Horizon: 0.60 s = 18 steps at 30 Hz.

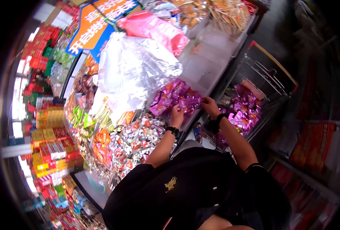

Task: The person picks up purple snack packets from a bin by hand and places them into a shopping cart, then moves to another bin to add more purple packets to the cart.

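Shiny purple wrapped snack packets (169, 98) lie in a bunch in the display bin, in the middle of the head view. My left hand (177, 116), with a dark watch at the wrist, has its fingers closed on the near edge of a purple packet (190, 101). On the other side of that packet, my right hand (210, 106) pinches its right end; a dark band circles this wrist. The fingertips are small and partly hidden by the wrapper.
To the right stands a metal shopping cart (267, 73) holding more purple packets (245, 111). Silver-and-red wrapped candies (133, 138) fill the bin at left. A clear plastic bag (133, 71) and a pink bag (154, 28) lie beyond, beside an orange-and-blue sign (89, 28).
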### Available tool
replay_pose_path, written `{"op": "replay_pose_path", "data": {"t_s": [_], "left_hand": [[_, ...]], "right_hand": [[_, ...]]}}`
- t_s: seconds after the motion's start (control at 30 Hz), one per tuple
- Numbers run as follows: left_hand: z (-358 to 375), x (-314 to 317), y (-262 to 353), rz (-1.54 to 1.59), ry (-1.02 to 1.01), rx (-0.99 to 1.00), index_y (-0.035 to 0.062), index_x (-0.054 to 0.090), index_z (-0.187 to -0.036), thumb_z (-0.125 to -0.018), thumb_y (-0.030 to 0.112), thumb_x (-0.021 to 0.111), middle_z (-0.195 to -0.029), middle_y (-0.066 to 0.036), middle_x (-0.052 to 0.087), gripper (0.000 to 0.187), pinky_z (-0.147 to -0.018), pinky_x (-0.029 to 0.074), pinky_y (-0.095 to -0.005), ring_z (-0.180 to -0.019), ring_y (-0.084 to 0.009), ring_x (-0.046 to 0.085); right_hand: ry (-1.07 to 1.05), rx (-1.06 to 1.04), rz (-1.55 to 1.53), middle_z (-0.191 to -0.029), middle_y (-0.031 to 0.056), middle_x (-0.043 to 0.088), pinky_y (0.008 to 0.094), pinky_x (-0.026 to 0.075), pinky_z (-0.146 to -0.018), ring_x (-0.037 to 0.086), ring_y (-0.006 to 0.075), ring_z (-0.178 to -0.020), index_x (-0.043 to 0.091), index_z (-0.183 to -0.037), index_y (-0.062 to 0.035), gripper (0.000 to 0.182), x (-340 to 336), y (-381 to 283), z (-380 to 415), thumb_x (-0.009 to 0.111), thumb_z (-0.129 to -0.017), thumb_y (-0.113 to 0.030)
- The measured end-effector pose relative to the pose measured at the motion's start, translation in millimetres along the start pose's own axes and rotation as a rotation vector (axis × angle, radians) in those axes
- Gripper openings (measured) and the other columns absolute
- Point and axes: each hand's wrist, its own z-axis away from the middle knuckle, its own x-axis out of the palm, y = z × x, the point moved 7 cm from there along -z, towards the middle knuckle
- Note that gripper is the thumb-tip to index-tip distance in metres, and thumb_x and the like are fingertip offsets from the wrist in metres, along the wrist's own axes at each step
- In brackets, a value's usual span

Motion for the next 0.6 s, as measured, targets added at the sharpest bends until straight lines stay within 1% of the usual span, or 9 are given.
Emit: {"op": "replay_pose_path", "data": {"t_s": [0.07, 0.1, 0.13, 0.23, 0.27, 0.33, 0.4, 0.57, 0.6], "left_hand": [[18, 33, 37, 0.024, -0.121, -0.052, -0.0049, 0.051, -0.111, -0.085, 0.007, 0.054, -0.091, -0.011, 0.063, 0.029, -0.073, 0.047, -0.0287, -0.081, -0.0172, 0.060], [26, 50, 52, 0.033, -0.184, -0.080, -0.0054, 0.052, -0.110, -0.086, 0.007, 0.055, -0.090, -0.010, 0.063, 0.028, -0.072, 0.047, -0.0282, -0.080, -0.0160, 0.060], [30, 70, 48, 0.185, -0.260, -0.086, -0.0051, 0.058, -0.102, -0.086, 0.012, 0.056, -0.085, -0.007, 0.064, 0.023, -0.068, 0.047, -0.0262, -0.075, -0.0132, 0.060], [58, 122, 63, -0.044, -0.454, -0.032, -0.0040, 0.061, -0.094, -0.086, 0.015, 0.057, -0.079, -0.005, 0.064, 0.021, -0.065, 0.045, -0.0261, -0.072, -0.0118, 0.058], [73, 138, 72, -0.131, -0.421, -0.074, -0.0030, 0.062, -0.089, -0.086, 0.019, 0.058, -0.073, -0.004, 0.063, 0.022, -0.062, 0.044, -0.0266, -0.068, -0.0106, 0.056], [104, 173, 84, -0.149, -0.484, -0.069, -0.0031, 0.062, -0.090, -0.086, 0.019, 0.058, -0.073, -0.005, 0.062, 0.023, -0.061, 0.044, -0.0274, -0.067, -0.0111, 0.056], [121, 204, 88, -0.298, -0.597, -0.010, -0.0034, 0.061, -0.093, -0.086, 0.020, 0.059, -0.072, -0.006, 0.063, 0.024, -0.062, 0.045, -0.0279, -0.068, -0.0127, 0.058], [152, 259, 74, -0.261, -0.670, -0.029, -0.0041, 0.060, -0.096, -0.086, 0.015, 0.055, -0.081, -0.009, 0.064, 0.022, -0.069, 0.047, -0.0301, -0.076, -0.0154, 0.060], [155, 266, 70, -0.255, -0.673, -0.043, -0.0041, 0.060, -0.097, -0.087, 0.013, 0.052, -0.083, -0.010, 0.065, 0.021, -0.071, 0.047, -0.0306, -0.079, -0.0162, 0.061]], "right_hand": [[0.059, -0.039, 0.004, -0.091, 0.0055, 0.061, 0.0260, 0.048, -0.067, 0.058, 0.0122, -0.081, 0.055, -0.108, 0.0005, 0.028, -38, 11, 24, 0.059, -0.082, -0.005], [0.068, 0.011, 0.018, -0.091, 0.0055, 0.061, 0.0263, 0.048, -0.067, 0.058, 0.0121, -0.080, 0.055, -0.108, 0.0004, 0.027, -58, 13, 40, 0.060, -0.081, -0.006], [0.073, 0.062, 0.032, -0.091, 0.0055, 0.061, 0.0266, 0.048, -0.068, 0.058, 0.0119, -0.080, 0.055, -0.107, 0.0003, 0.027, -78, 7, 61, 0.061, -0.081, -0.007], [0.128, 0.082, 0.099, -0.085, 0.0049, 0.061, 0.0272, 0.048, -0.065, 0.057, 0.0121, -0.073, 0.057, -0.099, 0.0006, 0.023, -139, 23, 115, 0.063, -0.082, -0.013], [0.157, 0.081, 0.142, -0.082, 0.0051, 0.061, 0.0275, 0.048, -0.062, 0.057, 0.0127, -0.071, 0.058, -0.096, 0.0009, 0.022, -159, 33, 131, 0.063, -0.082, -0.015], [0.247, 0.084, 0.256, -0.080, 0.0057, 0.061, 0.0278, 0.047, -0.059, 0.057, 0.0135, -0.064, 0.059, -0.092, 0.0015, 0.022, -193, 59, 158, 0.062, -0.083, -0.018], [0.283, 0.181, 0.132, -0.080, 0.0064, 0.061, 0.0279, 0.047, -0.060, 0.058, 0.0136, -0.065, 0.059, -0.093, 0.0017, 0.023, -217, 78, 189, 0.062, -0.084, -0.019], [0.403, 0.284, -0.054, -0.085, 0.0073, 0.062, 0.0275, 0.050, -0.059, 0.060, 0.0147, -0.066, 0.057, -0.094, -0.0025, 0.018, -247, 89, 235, 0.054, -0.089, -0.020], [0.383, 0.322, -0.096, -0.090, 0.0071, 0.062, 0.0290, 0.051, -0.066, 0.061, 0.0149, -0.076, 0.057, -0.098, -0.0028, 0.018, -250, 85, 243, 0.051, -0.090, -0.018]]}}
